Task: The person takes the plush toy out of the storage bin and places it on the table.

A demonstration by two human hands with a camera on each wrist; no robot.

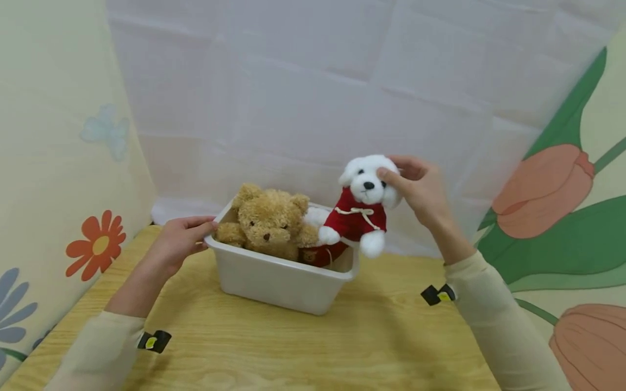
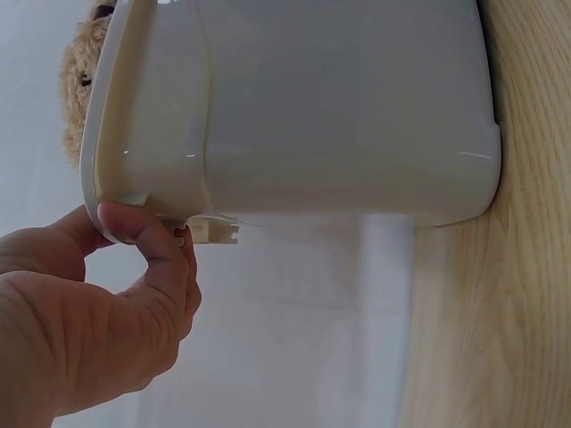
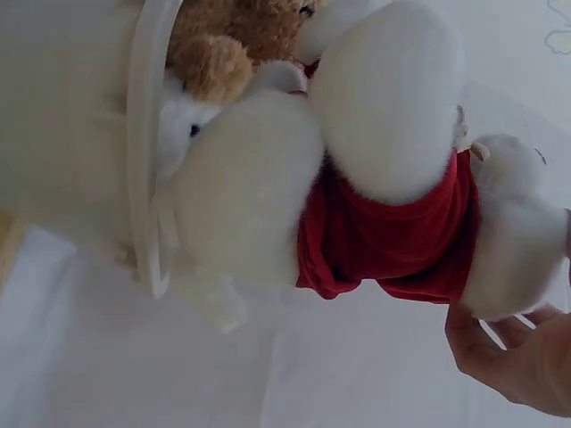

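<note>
A white plush dog [image 1: 353, 220] in a red top with a pale bow is held by its head in my right hand [image 1: 424, 190]. It hangs at the right end of a white plastic bin [image 1: 279, 279], its legs beside the rim. My left hand [image 1: 172, 243] pinches the bin's rim at the left end, thumb on the near side in the left wrist view. Inside the bin a tan teddy bear [image 1: 274, 217] sits upright. Another white plush toy [image 3: 183, 125] lies behind the dog's leg in the right wrist view, mostly hidden; red cloth [image 1: 325, 254] shows beside the bear.
The bin stands on a light wooden table [image 1: 293, 353]. Close behind it hangs a creased white sheet [image 1: 313, 108]. Side panels with a painted red flower [image 1: 100, 246] and large tulips [image 1: 543, 190] flank the table.
</note>
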